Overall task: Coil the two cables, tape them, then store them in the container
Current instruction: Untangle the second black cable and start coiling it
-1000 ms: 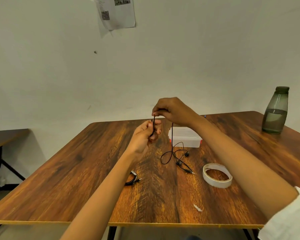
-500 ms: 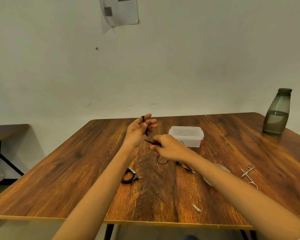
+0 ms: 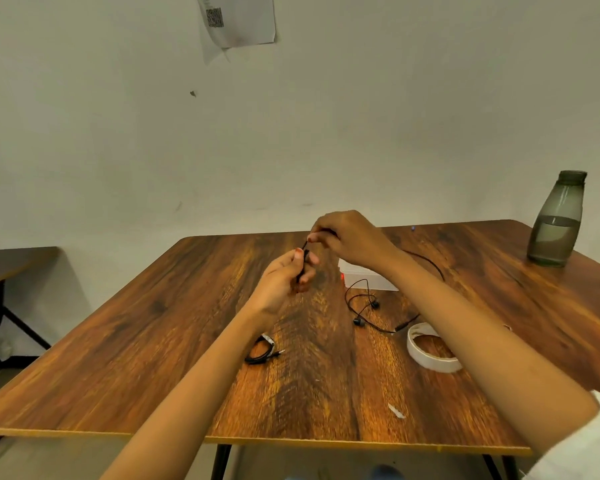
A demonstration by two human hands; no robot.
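My left hand (image 3: 284, 278) is raised over the middle of the table with loops of the black earphone cable (image 3: 362, 308) wound around its fingers. Just above it, my right hand (image 3: 350, 242) pinches the same cable and holds a strand over the left fingers. The rest of this cable trails on the table with its earbuds and plug. A second black cable (image 3: 262, 353), coiled and bound with white tape, lies under my left forearm. The clear plastic container (image 3: 374, 280) stands behind my right wrist, mostly hidden. The white tape roll (image 3: 430, 348) lies partly under my right forearm.
A dark green bottle (image 3: 556, 220) stands at the far right corner of the wooden table (image 3: 153, 323). A small scrap of white tape (image 3: 395, 410) lies near the front edge. A second table (image 3: 11, 265) is at the left, beside the wall.
My right hand has risen from low over the table back up above the left hand, bringing another turn of cable over the left fingers. My right forearm now hides the scissors.
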